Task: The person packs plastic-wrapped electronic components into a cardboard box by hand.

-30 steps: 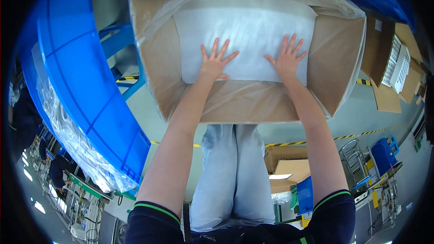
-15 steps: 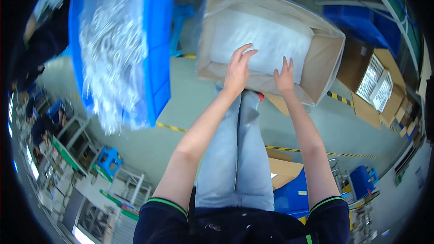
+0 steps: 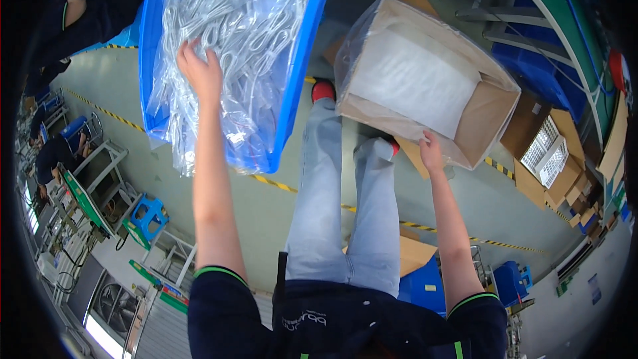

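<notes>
My left hand [image 3: 201,74] reaches over a blue bin [image 3: 294,73], fingers apart and holding nothing, close to the bagged cables. Coiled white cables in clear plastic bags [image 3: 229,40] fill this bin, and some bags hang over its near edge. To the right stands an open cardboard carton [image 3: 480,110] with a clear plastic liner [image 3: 352,60] folded over its rim. A white sheet-like layer [image 3: 412,73] covers its bottom. At the carton's near rim is my right hand [image 3: 432,151], its fingers closed on the edge; the exact grip is partly hidden.
Right of the carton, an opened box [image 3: 546,153] holds white grid-like pieces. A metal frame table [image 3: 531,16] stands at upper right. A person's arm [image 3: 75,3] shows at upper left. Blue stool [image 3: 147,216] at lower left; another carton [image 3: 415,252] and blue bin [image 3: 423,286] beside my legs.
My left hand has left the carton and moved left over the bagged cables. My right hand has gone from inside the carton to its near rim. The view has shifted left.
</notes>
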Demonstrator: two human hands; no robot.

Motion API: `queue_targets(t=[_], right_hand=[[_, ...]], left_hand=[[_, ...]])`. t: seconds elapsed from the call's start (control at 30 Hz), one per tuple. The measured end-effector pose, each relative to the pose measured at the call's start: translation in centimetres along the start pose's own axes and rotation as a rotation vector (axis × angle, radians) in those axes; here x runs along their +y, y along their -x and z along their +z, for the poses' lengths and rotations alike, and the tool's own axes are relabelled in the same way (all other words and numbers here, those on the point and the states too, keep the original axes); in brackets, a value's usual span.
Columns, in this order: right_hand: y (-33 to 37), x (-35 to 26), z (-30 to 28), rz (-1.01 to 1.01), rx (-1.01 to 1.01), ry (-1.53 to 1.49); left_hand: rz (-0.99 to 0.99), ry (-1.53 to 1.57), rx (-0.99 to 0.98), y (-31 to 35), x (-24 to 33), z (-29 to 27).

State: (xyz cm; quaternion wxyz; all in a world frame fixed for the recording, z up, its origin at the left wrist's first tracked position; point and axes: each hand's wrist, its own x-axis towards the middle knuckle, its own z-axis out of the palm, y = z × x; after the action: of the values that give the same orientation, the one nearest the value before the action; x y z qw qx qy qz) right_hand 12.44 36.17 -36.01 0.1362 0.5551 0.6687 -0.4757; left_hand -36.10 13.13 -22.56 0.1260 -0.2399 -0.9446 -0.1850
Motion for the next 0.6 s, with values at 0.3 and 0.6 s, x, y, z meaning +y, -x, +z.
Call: queue_targets(t=[0.3,0.6], right_hand=[[0.2,-7.0,6.5,0.055,0.028,-0.200],[6.5,-25.9,2.4,-0.585,0.185,0.033]], left_hand=[[0.213,-0.357,-0.578,-10.7,-4.3,3.4],[0.033,0.312,-0.259,-11.2,7.6,-7.1]])
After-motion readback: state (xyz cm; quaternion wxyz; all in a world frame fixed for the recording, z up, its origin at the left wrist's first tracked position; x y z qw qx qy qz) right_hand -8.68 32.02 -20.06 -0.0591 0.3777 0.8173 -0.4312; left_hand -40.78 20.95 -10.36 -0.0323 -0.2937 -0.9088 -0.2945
